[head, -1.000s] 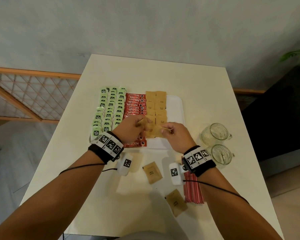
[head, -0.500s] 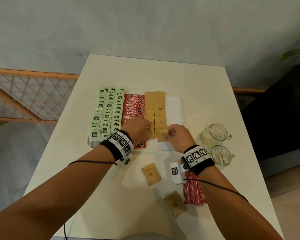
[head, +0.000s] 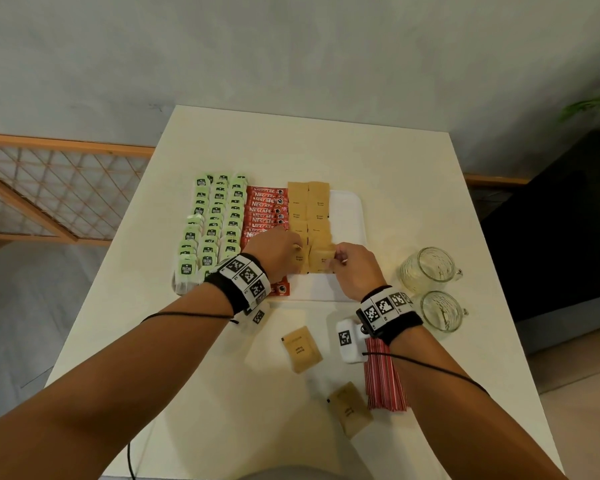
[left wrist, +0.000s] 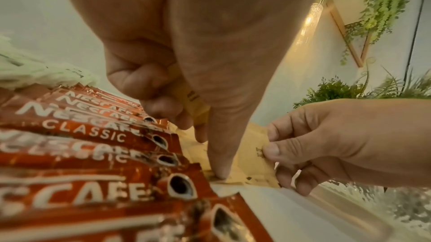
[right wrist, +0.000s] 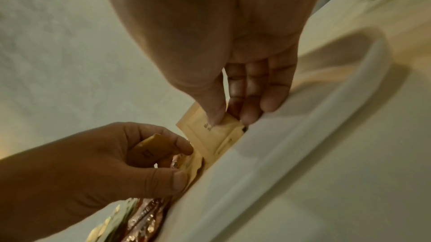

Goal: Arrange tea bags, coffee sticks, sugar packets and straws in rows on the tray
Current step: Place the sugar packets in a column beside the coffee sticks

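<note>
Head view, tray [head: 347, 209]: white, lying on the pale table [head: 291, 143], filled from its left side in rows, with bare white along its right edge.
Tea bags [head: 210, 230]: green, in three overlapping rows at the tray's left end.
Coffee sticks [head: 262, 209]: red, stacked in one row just right of the tea bags; in the left wrist view they overlap like shingles [left wrist: 93, 135].
Sugar packets [head: 307, 209]: brown, in two rows right of the coffee sticks, reaching down to where both hands work.
Left hand [head: 276, 252]: fingers curled round a spare brown packet [left wrist: 186, 96] tucked against the palm, while the thumb presses down on the near end of the left sugar row.
Right hand [head: 352, 268]: thumb and fingers pinch the near packet [head: 321, 258] of the right sugar row by its right edge; the right wrist view shows this packet [right wrist: 210, 131] tilted up, and whether its lower edge rests on the tray I cannot quite tell.
Loose packets: one [head: 301, 348] lies on the table near the tray's front edge, another [head: 350, 408] closer to the person.
Straws [head: 383, 379]: a red bundle on the table under the right wrist, well apart from the rows.
Glass mugs [head: 430, 268]: two, side by side, right of the tray.
</note>
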Demonstrator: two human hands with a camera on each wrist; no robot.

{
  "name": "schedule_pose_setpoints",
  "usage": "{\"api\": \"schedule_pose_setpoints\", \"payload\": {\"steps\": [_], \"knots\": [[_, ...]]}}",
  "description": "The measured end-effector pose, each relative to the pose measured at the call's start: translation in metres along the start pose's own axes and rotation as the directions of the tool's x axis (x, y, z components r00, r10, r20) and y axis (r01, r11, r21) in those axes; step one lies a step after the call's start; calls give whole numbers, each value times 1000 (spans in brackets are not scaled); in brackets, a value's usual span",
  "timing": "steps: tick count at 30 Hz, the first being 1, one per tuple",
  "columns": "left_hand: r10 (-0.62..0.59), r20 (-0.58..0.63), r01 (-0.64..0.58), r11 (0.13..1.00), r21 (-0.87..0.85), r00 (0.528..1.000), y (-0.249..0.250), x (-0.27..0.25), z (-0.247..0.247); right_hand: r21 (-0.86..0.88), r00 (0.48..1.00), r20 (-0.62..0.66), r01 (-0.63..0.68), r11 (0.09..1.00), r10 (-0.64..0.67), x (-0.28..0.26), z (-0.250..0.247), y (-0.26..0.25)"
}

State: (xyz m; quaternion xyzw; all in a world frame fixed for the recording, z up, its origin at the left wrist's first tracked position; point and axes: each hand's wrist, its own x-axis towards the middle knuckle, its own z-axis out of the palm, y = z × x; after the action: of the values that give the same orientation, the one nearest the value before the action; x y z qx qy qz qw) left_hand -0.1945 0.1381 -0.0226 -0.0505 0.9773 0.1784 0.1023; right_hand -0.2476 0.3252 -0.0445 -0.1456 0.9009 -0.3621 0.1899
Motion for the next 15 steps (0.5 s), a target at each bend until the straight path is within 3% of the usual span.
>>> {"api": "schedule_pose_setpoints", "payload": {"steps": [11,15], "knots": [[13,-44,-20,987,-162,999,-20,-17,-7,-50,988,149,46,998,-38,-13,2,-15],[-23,-5,21,976,-215,1000,-23,-24,-6,-71,995,100,-2,997,9,-9,21,-16]]}}
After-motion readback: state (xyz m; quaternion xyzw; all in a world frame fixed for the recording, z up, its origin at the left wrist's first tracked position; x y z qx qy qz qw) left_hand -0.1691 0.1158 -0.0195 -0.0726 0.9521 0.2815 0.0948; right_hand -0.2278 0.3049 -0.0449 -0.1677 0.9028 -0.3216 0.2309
